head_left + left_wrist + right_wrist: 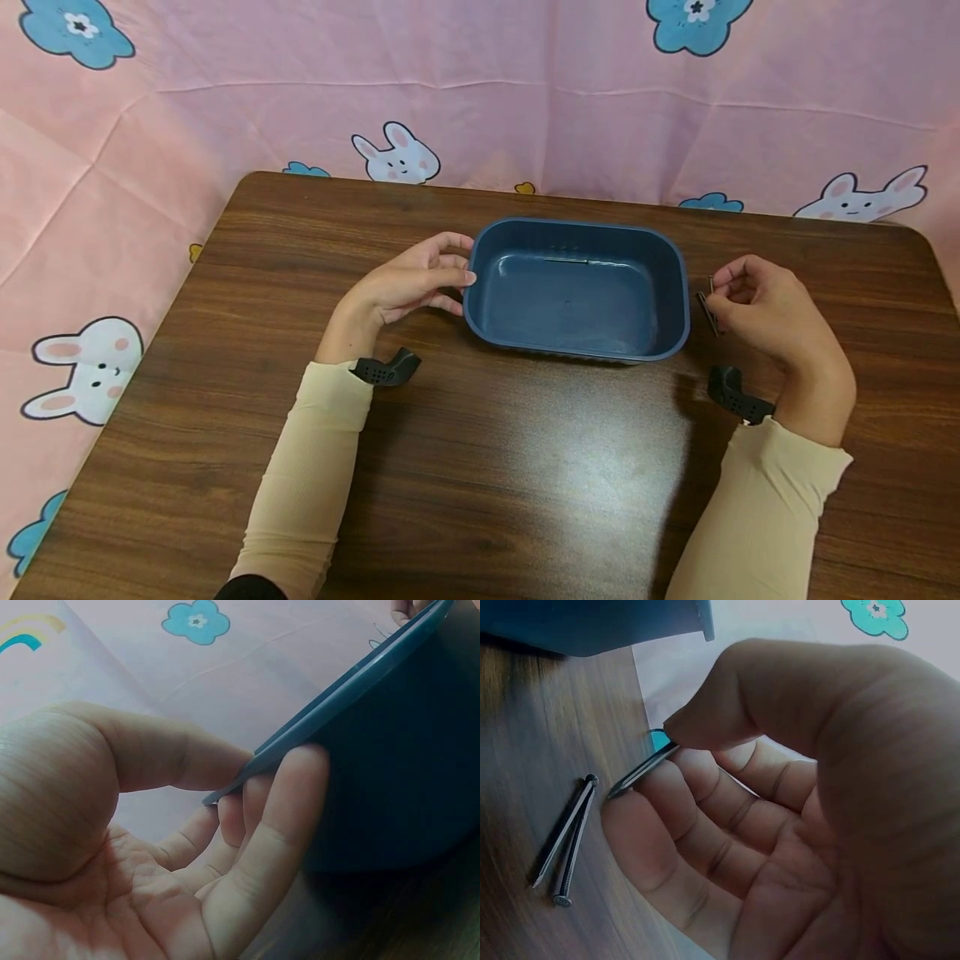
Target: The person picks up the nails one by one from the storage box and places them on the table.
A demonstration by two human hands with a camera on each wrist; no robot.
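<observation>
A dark blue plastic tub stands on the table, with a thin nail lying inside near its far wall. My left hand pinches the tub's left rim, thumb on top and fingers against the outside wall. To the right of the tub, my right hand holds a steel nail between thumb and fingers, a little above the table. Below that hand, two more nails lie on the wood, crossing close together at one end.
The brown wooden table runs up to a pink cloth printed with rabbits and blue flowers, which hangs along its back and left side. A black wrist mount sticks out from the left wrist, another from the right.
</observation>
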